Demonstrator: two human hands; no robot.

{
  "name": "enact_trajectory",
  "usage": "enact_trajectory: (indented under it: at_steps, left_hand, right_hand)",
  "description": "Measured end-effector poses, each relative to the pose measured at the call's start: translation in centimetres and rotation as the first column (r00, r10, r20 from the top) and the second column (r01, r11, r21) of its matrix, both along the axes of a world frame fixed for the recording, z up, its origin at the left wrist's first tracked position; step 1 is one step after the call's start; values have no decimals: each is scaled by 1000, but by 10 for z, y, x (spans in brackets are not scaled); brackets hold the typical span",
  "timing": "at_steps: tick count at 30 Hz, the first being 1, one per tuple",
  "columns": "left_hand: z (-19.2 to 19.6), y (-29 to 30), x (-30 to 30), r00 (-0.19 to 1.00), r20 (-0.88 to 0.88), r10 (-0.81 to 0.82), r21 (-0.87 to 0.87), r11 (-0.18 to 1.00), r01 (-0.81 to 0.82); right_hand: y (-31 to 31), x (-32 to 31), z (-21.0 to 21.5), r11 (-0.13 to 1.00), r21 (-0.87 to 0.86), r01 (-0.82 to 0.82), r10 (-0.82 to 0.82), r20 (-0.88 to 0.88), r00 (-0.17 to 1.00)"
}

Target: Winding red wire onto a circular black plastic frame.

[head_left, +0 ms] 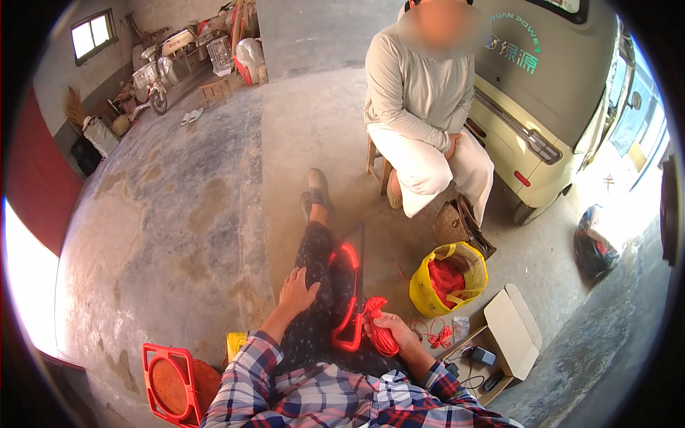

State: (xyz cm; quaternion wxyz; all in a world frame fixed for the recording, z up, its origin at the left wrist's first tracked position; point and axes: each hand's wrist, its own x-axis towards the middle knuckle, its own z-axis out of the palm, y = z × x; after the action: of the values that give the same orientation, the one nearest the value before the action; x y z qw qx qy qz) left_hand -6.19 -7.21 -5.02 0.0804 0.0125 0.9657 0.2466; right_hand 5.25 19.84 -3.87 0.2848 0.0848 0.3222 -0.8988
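Note:
My left hand (296, 292) lies with its fingers stretched out on my dark patterned trousers (296, 339), holding nothing. In my right hand (392, 329) is a tied bundle of red cord (384, 339), gripped above my lap. Between my hands, thick bright red cord (348, 314) runs in a long bend along a dark flat board (359, 274) by my leg. Its ends are hard to make out.
A yellow bucket (422, 294) with red cord inside stands to the right, near an open cardboard box (514, 328) holding small devices. A seated person (421, 93) faces me beside a vehicle (549, 85). A red plastic stool (171, 381) is at lower left.

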Motion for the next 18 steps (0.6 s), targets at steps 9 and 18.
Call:
enact_trajectory:
  at_steps: [9,18]
  left_hand:
    - [0,3,-1,1000,22,-1,9,1000,1]
    - [10,10,9,998,-69,-8,-43,999,5]
  right_hand:
    - [1,1,2,999,52,-1,1,1,1000]
    - [-1,11,18,980,168,109,-106,-28,994]
